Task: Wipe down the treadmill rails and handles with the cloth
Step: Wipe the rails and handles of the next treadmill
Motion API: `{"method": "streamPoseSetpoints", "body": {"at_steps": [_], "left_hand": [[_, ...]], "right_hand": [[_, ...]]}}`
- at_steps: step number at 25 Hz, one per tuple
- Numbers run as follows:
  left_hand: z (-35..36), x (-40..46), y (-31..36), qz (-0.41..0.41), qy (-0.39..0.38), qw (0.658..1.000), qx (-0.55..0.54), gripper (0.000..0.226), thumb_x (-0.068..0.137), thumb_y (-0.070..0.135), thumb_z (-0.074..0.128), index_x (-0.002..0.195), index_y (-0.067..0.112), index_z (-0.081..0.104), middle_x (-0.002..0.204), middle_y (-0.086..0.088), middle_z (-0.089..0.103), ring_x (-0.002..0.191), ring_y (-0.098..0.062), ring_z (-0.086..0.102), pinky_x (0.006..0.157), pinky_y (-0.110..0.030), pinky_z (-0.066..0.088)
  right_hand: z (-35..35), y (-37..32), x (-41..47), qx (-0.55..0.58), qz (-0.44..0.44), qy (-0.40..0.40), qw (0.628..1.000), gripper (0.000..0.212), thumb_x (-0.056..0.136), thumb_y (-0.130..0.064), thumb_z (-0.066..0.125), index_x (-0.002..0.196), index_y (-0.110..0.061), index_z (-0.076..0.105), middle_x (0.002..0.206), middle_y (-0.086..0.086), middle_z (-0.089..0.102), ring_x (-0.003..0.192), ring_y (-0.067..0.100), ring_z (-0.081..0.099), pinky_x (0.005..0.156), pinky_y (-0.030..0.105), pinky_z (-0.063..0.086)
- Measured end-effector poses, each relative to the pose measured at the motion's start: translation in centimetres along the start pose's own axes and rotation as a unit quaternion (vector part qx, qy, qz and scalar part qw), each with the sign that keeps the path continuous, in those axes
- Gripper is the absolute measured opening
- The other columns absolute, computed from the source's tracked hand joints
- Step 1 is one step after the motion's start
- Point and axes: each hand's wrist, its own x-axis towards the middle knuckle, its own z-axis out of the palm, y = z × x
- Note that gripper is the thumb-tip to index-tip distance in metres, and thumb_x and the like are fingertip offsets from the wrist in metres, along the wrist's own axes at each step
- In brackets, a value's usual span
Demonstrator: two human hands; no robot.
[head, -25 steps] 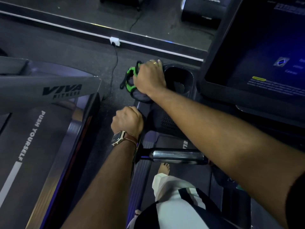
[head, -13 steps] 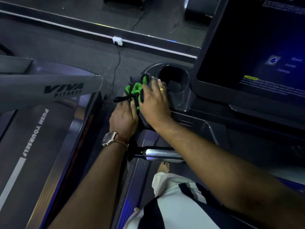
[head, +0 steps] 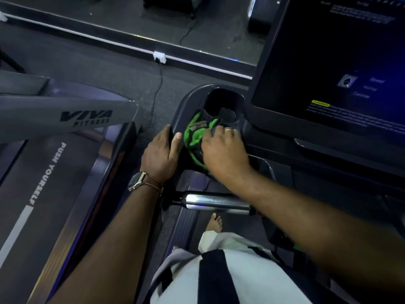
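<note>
Pressing green cloth (head: pixel 195 134) beside cup holder (head: pixel 225 102), right hand (head: pixel 223 150), left hand (head: pixel 162 152) on rim

My right hand (head: pixel 223 150) covers the near part of the green and black cloth (head: pixel 196 134), and my fingertips are buried in its folds, so I cannot tell how they grip. The screen (head: pixel 341 69) runs off the top and right edges, its text too blurred to read. My right forearm hides the far end of the chrome handle (head: pixel 210 200).
</note>
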Motion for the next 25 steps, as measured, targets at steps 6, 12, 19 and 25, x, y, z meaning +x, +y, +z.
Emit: {"method": "streamPoseSetpoints", "body": {"at_steps": [6,12,19,25], "left_hand": [[-0.1,-0.1,-0.1,0.007,0.02,1.0,-0.006,0.048,0.1,0.05,0.03,0.119,0.013,0.052,0.119,-0.014,0.064,0.106,-0.037,0.059,0.08,-0.044,0.048],[-0.4,-0.3,-0.1,0.01,0.025,0.999,-0.032,0.034,0.101,0.039,0.034,0.11,0.013,0.053,0.108,-0.011,0.065,0.095,-0.038,0.059,0.069,-0.035,0.036],[-0.9,-0.3,0.5,-0.045,0.018,0.999,0.021,0.042,0.101,0.045,0.029,0.098,0.012,0.054,0.097,-0.014,0.065,0.086,-0.039,0.059,0.064,-0.036,0.032],[-1.1,-0.4,0.3,-0.063,0.0,0.997,0.047,0.048,0.099,0.051,0.026,0.096,0.012,0.053,0.096,-0.014,0.066,0.084,-0.039,0.06,0.064,-0.037,0.038]], "right_hand": [[-1.4,-0.7,3.0,0.032,0.116,-0.118,0.986,0.032,0.082,-0.024,0.055,0.094,0.003,0.069,0.088,0.03,0.068,0.082,0.041,0.066,0.084,0.056,0.051],[-0.8,0.7,2.3,-0.063,0.059,-0.105,0.991,0.026,0.085,-0.016,0.058,0.102,0.001,0.068,0.1,0.028,0.069,0.095,0.04,0.066,0.091,0.056,0.049],[-1.0,2.5,9.3,-0.277,-0.003,-0.12,0.953,0.04,0.102,-0.031,0.036,0.131,-0.02,0.061,0.14,0.015,0.047,0.13,0.038,0.038,0.111,0.057,0.027],[-1.8,0.5,10.1,-0.229,0.111,-0.238,0.937,0.037,0.099,-0.016,0.038,0.124,-0.006,0.063,0.125,0.017,0.062,0.106,0.042,0.059,0.076,0.051,0.048]]}}
